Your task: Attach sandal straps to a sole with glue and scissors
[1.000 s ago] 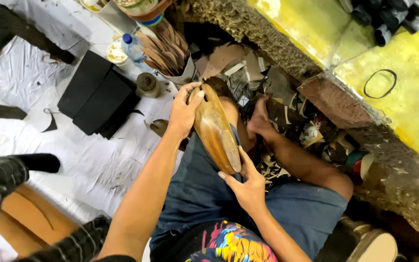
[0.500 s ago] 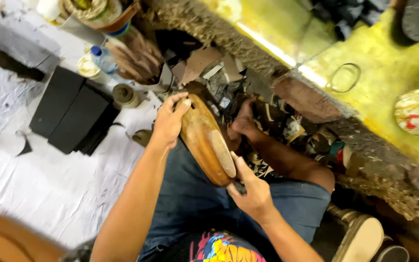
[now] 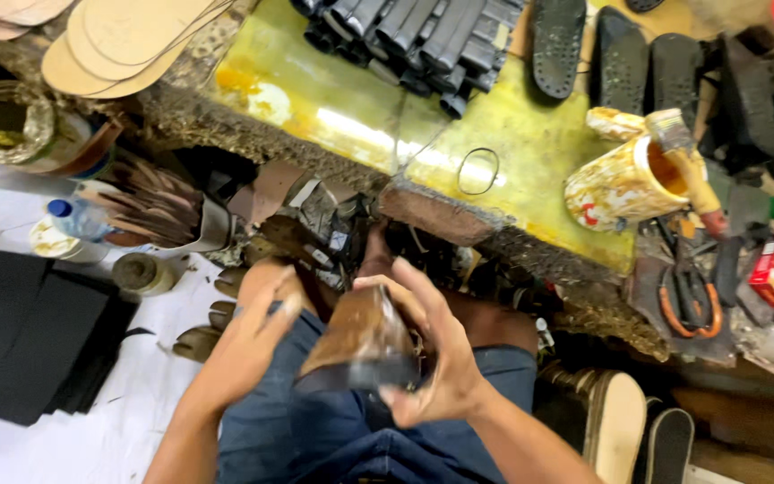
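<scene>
Both hands hold a brown wooden shoe form with a dark band at its near end (image 3: 362, 345), above the lap in blue denim shorts (image 3: 351, 430), just off the near edge of the low yellow glue-stained workbench (image 3: 530, 134). Right hand (image 3: 427, 358) wraps the form from the right side, fingers curled over its top and near end, thumb below; closed grip. Left hand (image 3: 257, 327) lies against the form's left side, fingers bent round it; motion blur here, so the exact contact is probably a loose clasp, cannot tell firmer.

On the workbench: thin wire ring (image 3: 478, 170) near the middle, toward the near edge. Glue-caked yellow-white tin can (image 3: 624, 184) at the right end, a brush with glue-coated handle (image 3: 692, 166) resting in it. Row of black rubber pieces (image 3: 414, 36) along the far edge; black shoe soles (image 3: 620, 54) at the far right corner. Tan cut-out insoles (image 3: 127, 36) stacked at the far left corner.

Right of the bench, orange-handled pliers (image 3: 687, 300) lie among clutter. Left, on white sheeting on the floor (image 3: 73, 439): flat black sheets (image 3: 29, 345), a clear plastic bottle with blue cap (image 3: 78, 220), a container of brown strips (image 3: 159, 211), a glass jar (image 3: 2, 121), a small round tin (image 3: 141, 272).
</scene>
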